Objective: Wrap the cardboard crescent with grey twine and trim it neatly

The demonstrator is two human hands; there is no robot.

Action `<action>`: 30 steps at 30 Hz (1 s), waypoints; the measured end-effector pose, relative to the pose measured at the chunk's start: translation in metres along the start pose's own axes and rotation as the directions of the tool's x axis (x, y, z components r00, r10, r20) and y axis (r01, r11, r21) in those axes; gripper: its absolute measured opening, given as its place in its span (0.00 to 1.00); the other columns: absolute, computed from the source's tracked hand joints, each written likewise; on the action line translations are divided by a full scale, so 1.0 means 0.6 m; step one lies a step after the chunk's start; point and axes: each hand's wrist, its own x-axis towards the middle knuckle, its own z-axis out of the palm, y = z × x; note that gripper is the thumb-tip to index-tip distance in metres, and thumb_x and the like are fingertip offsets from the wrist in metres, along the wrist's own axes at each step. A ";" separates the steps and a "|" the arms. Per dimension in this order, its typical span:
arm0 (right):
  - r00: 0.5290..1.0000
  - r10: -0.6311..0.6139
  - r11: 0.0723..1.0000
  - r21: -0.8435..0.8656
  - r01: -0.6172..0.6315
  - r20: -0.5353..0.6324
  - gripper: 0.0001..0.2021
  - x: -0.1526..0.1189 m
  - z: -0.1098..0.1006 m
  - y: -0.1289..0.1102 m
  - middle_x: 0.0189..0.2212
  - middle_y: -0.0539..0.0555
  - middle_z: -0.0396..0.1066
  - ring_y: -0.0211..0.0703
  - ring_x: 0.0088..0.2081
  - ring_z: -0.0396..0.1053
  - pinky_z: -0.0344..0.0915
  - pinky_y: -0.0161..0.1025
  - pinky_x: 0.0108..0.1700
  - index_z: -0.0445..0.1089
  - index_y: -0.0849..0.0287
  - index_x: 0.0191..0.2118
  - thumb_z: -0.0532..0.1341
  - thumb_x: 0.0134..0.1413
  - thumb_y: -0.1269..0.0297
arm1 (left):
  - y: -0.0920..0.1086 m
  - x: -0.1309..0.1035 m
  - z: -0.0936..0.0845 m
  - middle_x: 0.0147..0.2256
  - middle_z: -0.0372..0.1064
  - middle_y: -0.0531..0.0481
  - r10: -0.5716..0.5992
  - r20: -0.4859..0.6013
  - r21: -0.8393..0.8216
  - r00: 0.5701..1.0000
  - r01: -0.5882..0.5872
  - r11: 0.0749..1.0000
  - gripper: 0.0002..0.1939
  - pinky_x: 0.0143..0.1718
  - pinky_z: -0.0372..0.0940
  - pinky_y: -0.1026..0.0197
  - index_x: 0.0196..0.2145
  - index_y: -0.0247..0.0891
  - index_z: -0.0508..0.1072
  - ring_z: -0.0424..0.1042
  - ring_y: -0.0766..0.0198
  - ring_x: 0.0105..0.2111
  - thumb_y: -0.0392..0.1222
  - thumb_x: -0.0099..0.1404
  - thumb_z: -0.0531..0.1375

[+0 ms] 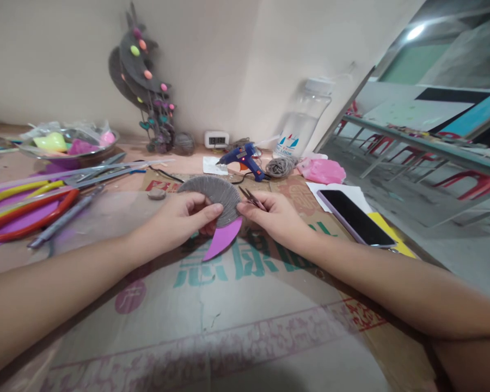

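Observation:
A crescent (pixel 228 204) wound in grey yarn is held up at the middle of the table, its lower tip bare purple. My left hand (pixel 188 215) grips it from the left, thumb on the front and the other fingers partly hidden behind. In my right hand (pixel 275 215) is a pair of small pointed snips (pixel 251 198), tips toward the upper left. The thumb and fingertip of that hand also touch the crescent's right edge. Just beyond the crescent lie a blue glue gun (pixel 245 159) and a ball of grey yarn (pixel 281 167).
Printed cardboard (pixel 265 321) covers the tabletop. Red and yellow-handled scissors (pixel 32 209) and a pen (pixel 65 218) lie left, near a bowl (pixel 71 155). A phone (pixel 355 218) is at right. A water bottle (pixel 304 120), small clock (pixel 216 140) and decorated crescent hanging (pixel 141 71) stand behind.

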 end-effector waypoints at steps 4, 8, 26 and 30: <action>0.997 -0.033 0.999 -0.036 0.031 -0.067 0.09 -0.004 0.005 -0.004 0.21 0.45 0.60 0.31 0.24 0.56 0.54 0.31 0.27 0.66 0.62 0.26 0.60 0.51 0.61 | 0.000 -0.001 0.000 0.20 0.64 0.54 0.071 0.009 0.195 0.997 -0.071 0.978 0.20 0.22 0.55 0.66 0.23 0.36 0.67 0.63 0.68 0.22 0.56 0.61 0.53; 0.992 -0.088 0.986 -0.147 0.074 -0.089 0.12 -0.007 0.008 -0.008 0.18 0.44 0.54 0.30 0.22 0.51 0.49 0.31 0.25 0.63 0.61 0.22 0.59 0.52 0.62 | 0.007 -0.003 0.003 0.20 0.58 0.55 0.085 -0.046 0.329 0.995 -0.065 0.942 0.22 0.21 0.51 0.65 0.19 0.37 0.63 0.59 0.68 0.21 0.57 0.60 0.53; 0.984 -0.141 0.980 -0.155 0.124 -0.107 0.12 -0.005 0.008 -0.004 0.19 0.44 0.54 0.31 0.23 0.50 0.50 0.31 0.26 0.62 0.60 0.23 0.58 0.53 0.61 | 0.006 -0.006 0.005 0.20 0.55 0.56 0.057 0.023 0.204 0.998 -0.061 0.977 0.18 0.22 0.50 0.64 0.20 0.37 0.61 0.58 0.68 0.22 0.51 0.61 0.53; 0.983 -0.166 0.958 -0.247 0.143 -0.077 0.13 -0.010 0.009 -0.006 0.18 0.44 0.50 0.30 0.22 0.47 0.45 0.32 0.24 0.61 0.60 0.22 0.57 0.54 0.59 | 0.005 -0.005 0.003 0.20 0.55 0.56 0.072 0.043 0.345 0.996 -0.083 0.935 0.13 0.24 0.51 0.63 0.18 0.37 0.60 0.58 0.66 0.23 0.42 0.58 0.54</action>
